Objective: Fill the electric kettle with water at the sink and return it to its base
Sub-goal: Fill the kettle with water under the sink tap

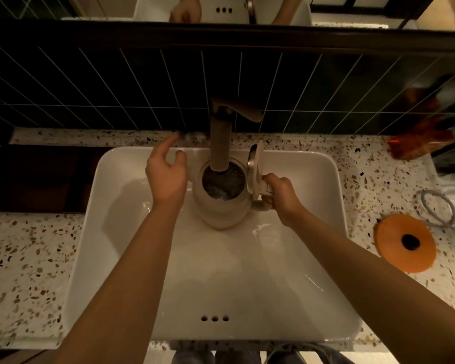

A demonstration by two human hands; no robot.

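Observation:
A cream electric kettle point(221, 206) stands in the white sink point(132, 258) under the tap spout point(220, 145), its lid point(254, 169) flipped up to the right. Water shows inside the kettle's mouth. My right hand point(283, 199) grips the kettle's handle on its right side. Just left of the kettle my left hand point(166, 177) hovers with its fingers apart, holding nothing. The orange round kettle base point(405, 243) lies on the counter to the right of the sink.
The tap lever point(243, 110) points right above the spout. A grey coiled cord point(437, 208) lies behind the base. Speckled terrazzo counter point(24, 258) surrounds the sink, with dark tiles point(116, 82) behind. An orange packet point(420, 143) sits at the far right.

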